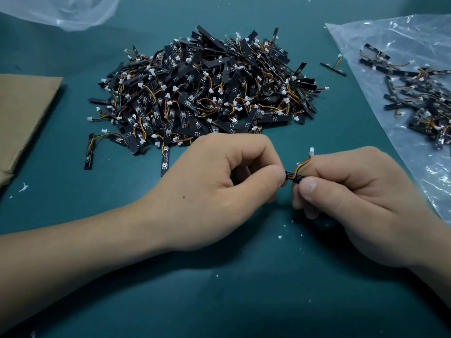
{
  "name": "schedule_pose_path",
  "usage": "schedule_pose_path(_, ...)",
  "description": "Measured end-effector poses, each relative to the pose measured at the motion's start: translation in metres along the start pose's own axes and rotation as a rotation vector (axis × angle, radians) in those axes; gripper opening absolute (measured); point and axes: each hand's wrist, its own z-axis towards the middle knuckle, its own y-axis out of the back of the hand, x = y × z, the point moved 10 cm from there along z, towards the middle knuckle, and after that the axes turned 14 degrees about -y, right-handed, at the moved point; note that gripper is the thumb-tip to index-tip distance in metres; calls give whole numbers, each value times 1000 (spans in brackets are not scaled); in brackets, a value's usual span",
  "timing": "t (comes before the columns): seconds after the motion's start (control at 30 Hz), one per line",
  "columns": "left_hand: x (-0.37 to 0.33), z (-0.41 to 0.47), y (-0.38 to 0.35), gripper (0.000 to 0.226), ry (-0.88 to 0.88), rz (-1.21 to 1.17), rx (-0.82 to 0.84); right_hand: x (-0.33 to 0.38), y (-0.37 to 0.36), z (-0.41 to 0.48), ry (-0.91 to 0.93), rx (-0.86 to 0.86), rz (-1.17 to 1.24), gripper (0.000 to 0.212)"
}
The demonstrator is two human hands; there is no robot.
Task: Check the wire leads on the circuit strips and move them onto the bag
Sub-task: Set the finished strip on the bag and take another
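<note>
hands: left hand (219, 189) and right hand (353, 198) pinch one circuit strip (294, 177); leads under check
done: few strips on bag (380, 40), frame right
left: large pile (202, 93), centre; mostly unchecked

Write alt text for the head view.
The left hand and right hand pinch one circuit strip, its wire leads and white connector sticking up. Behind, a big pile of strips on the table; fewer on the plastic bag at right.

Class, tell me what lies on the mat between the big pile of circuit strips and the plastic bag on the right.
Head view: one stray circuit strip, wire lead attached, lies between pile and bag; otherwise bare green mat.
</note>
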Motion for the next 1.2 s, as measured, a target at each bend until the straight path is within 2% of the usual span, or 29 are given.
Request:
schedule_pose_path(0.3,-1,0,2,17,-26,76,-9,-1,1,2,-19,-17,-12,29)
schedule_pose_path(0.47,4,-1,1,18,14,71,-29,0,0,4,-33,-10,2,29)
schedule_pose_path(0.77,-4,-13,7,18,6,102,105,1,-7,11,-68,35,-29,31)
schedule_pose_path(0.93,-3,-9,16,17,5,66,58,1,-13,19,-131,121,75,30)
schedule_pose_path(1.1,-4,-6,14,18,-30,149,122,0,-17,16,-128,104,-8,34)
schedule_pose_path(1.2,-4,-3,11,19,-61,237,176,-1,-20,18,-134,148,-50,29)
